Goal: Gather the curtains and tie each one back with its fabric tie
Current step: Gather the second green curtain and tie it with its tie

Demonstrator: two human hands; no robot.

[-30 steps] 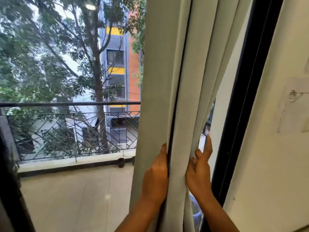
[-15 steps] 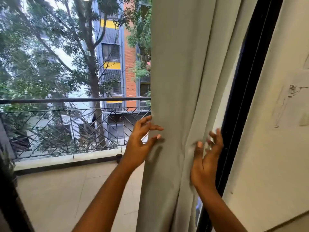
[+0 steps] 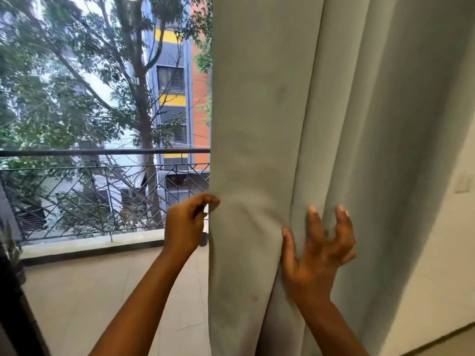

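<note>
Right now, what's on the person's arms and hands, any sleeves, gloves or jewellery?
Nothing worn shows. The left hand and right hand are bare, with no gloves, rings or watch visible. Both forearms are uncovered to the frame's lower edge, and the fingernails look short and unpainted.

Change over the last second. The left hand, earlier wrapped into a fold of the curtain and then spread open beside it, now pinches the curtain's left edge. The right hand, earlier near the curtain's right edge by the dark frame, now presses spread fingers on its front folds, thumb in a crease. The curtain now covers that frame.
</note>
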